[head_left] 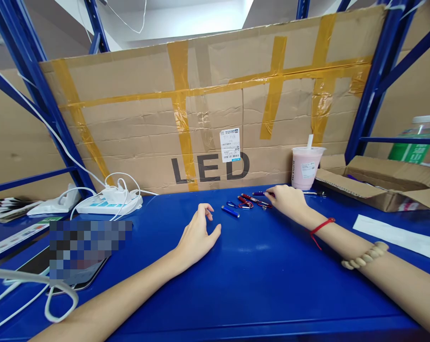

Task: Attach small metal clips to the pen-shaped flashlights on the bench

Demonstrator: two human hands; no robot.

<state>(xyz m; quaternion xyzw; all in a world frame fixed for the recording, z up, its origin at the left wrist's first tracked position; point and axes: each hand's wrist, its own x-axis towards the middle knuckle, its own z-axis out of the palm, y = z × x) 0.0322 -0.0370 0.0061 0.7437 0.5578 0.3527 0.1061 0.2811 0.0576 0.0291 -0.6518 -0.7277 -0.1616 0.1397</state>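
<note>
My left hand is held over the blue table, fingers loosely curved, thumb apart, with nothing in it. Just beyond its fingertips lies a short blue cylinder, like a small penlight. My right hand reaches to the back of the table, its fingers closed at the end of a dark purple pen-shaped stick. The fingertips partly hide that stick. Between the hands lie dark red sticks of similar shape, with small metal clips beside them; they overlap, so their exact number is unclear.
A pink drink cup with a straw stands behind my right hand. At right are an open cardboard box and a white paper strip. A power strip, cables and a phone lie at left. Taped cardboard closes the back.
</note>
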